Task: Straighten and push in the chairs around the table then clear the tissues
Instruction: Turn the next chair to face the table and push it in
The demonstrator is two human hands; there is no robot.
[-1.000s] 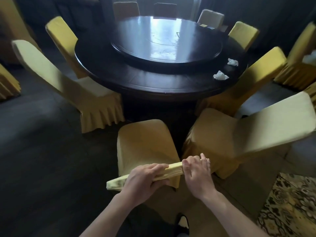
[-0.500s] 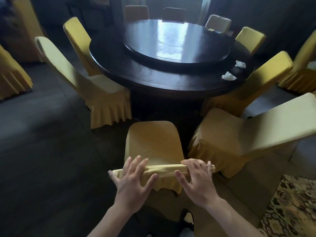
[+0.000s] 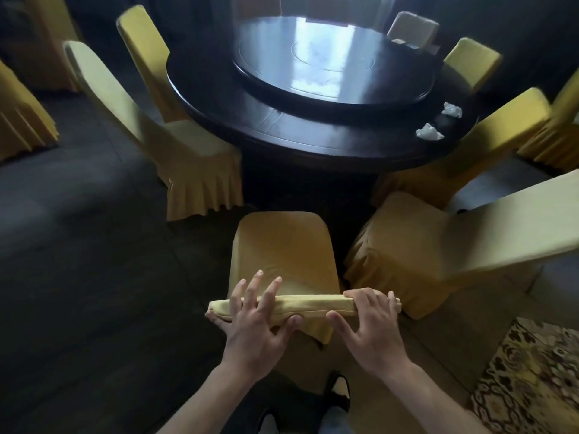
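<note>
A yellow-covered chair [image 3: 282,245] stands in front of me, its seat facing the dark round table [image 3: 313,145] and a little short of the rim. My left hand [image 3: 253,324] lies on the left part of the chair's top rail [image 3: 310,303] with fingers spread straight. On the rail's right end, my right hand [image 3: 369,324] grips with fingers curled over the top. Two crumpled white tissues lie on the table's right side, one nearer [image 3: 430,132] and one farther [image 3: 452,109].
More yellow chairs ring the table: one angled at the left [image 3: 188,151], one close on the right turned sideways [image 3: 438,239], another behind it [image 3: 488,133]. A glass turntable [image 3: 332,64] fills the table's middle. A patterned rug [image 3: 532,386] lies at lower right.
My left hand has loosened from a grip to spread fingers on the rail. The chair's back has swung from slanted to level across my view, and the table looks nearer.
</note>
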